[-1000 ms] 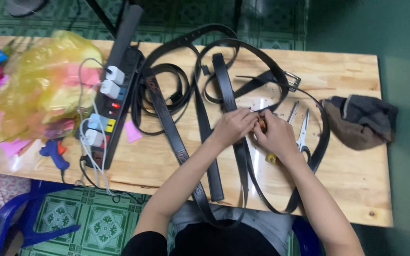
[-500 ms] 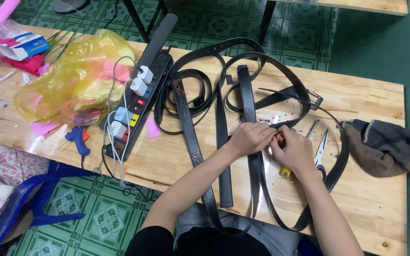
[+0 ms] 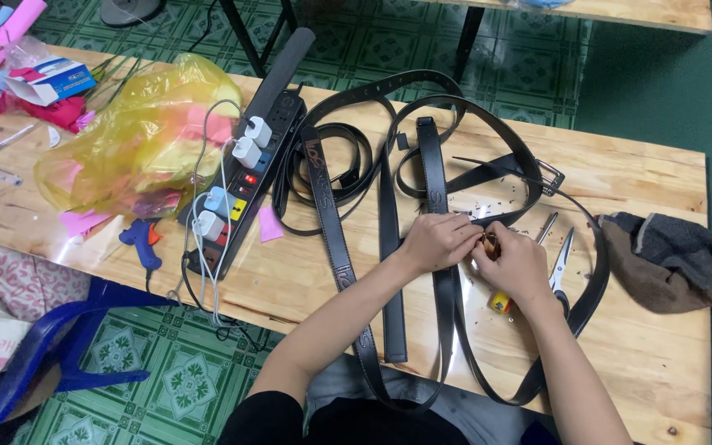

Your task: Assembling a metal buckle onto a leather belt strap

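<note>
Several black leather belts (image 3: 329,206) lie looped across a wooden table (image 3: 636,363). My left hand (image 3: 438,241) pinches one belt strap (image 3: 438,177) flat near the table's middle. My right hand (image 3: 518,264) is closed around a small brown tool (image 3: 490,245) pressed against that same strap, right beside my left fingers. A small yellow object (image 3: 500,302) lies just below my right hand. Scissors (image 3: 559,264) and a thin metal rod (image 3: 545,227) rest to the right of it.
A black power strip (image 3: 245,177) with white chargers runs diagonally at left, beside a yellow plastic bag (image 3: 138,140) and a blue glue gun (image 3: 142,241). A dark cloth (image 3: 665,259) sits at the right edge. A blue chair (image 3: 51,363) stands below left.
The view has drifted, so the table sits lower and further right in frame. Both hands stay together on the same belt strap, with only slight finger movement.
</note>
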